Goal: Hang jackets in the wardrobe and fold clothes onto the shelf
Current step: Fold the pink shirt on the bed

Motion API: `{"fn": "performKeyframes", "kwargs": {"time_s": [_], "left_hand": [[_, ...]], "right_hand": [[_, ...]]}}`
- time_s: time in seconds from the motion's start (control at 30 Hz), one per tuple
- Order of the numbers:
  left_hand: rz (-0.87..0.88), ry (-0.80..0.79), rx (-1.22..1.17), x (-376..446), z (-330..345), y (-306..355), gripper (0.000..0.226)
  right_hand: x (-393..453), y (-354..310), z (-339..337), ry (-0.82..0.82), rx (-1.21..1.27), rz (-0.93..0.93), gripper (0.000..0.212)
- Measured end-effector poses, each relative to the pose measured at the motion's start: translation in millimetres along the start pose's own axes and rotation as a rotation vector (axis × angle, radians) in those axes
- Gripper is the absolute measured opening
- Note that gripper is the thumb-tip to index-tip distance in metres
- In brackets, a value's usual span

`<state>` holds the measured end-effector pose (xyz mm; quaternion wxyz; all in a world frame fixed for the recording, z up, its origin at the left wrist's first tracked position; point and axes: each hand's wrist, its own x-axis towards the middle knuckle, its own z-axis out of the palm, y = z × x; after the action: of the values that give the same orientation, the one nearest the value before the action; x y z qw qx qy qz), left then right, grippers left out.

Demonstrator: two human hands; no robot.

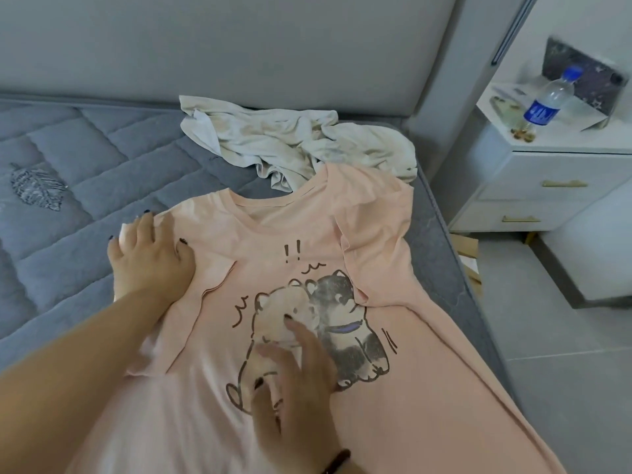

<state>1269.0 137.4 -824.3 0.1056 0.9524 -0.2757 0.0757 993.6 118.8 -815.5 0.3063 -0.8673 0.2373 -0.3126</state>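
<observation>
A pink T-shirt (301, 234) lies face up on a bed (68, 206), spread flat with its neckline pointing toward the headboard (222, 46). Its front carries a cartoon print of two bears (342, 313) leaning together, one pale and one dark grey, with small exclamation marks above them. Both short sleeves are folded inward over the chest.

The left hand (150, 258) rests palm down on the shirt's left shoulder, fingers straight and spread, pressing the folded sleeve flat; it grasps nothing. The right hand (297, 381) lies on the printed bears, fingers extended and relaxed, touching the cloth without gripping it. A dark bracelet (337, 460) circles the right wrist. The nails on both hands are painted dark.

Just beyond the shirt's collar, a crumpled white garment (284, 138) lies in a heap, its edge touching the pink shirt's right shoulder. The bed has a grey quilted mattress cover with an embroidered leaf.

To the right of the bed stands a white nightstand (533, 186) with gold drawer handles. On top sit a plastic water bottle (547, 100) with a blue label and cap, and behind it a dark patterned box (588, 80).
</observation>
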Motion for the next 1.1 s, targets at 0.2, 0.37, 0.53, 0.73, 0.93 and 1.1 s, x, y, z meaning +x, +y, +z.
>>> {"fn": "performKeyframes", "kwargs": {"time_s": [0.2, 0.37, 0.53, 0.73, 0.93, 1.1], "left_hand": [[0.001, -0.012, -0.011, 1, 3, 0, 0.053], [-0.029, -0.034, 0.022, 2, 7, -1, 0.063], [-0.032, 0.014, -0.008, 3, 8, -2, 0.069], [-0.064, 0.13, -0.091, -1, 9, 1, 0.069], [-0.065, 0.161, -0.075, -2, 6, 1, 0.043], [-0.014, 0.179, -0.063, -2, 5, 0, 0.031]], "right_hand": [[191, 71, -41, 0.134, -0.165, 0.042, 0.049], [285, 132, -53, -0.139, -0.508, 0.214, 0.045], [296, 149, -52, -0.187, -0.6, 0.179, 0.032], [266, 129, -69, -0.055, -0.334, -0.039, 0.013], [141, 87, -82, 0.058, -0.072, 0.022, 0.015], [48, 88, -58, -0.096, -0.2, 0.132, 0.027]]}}
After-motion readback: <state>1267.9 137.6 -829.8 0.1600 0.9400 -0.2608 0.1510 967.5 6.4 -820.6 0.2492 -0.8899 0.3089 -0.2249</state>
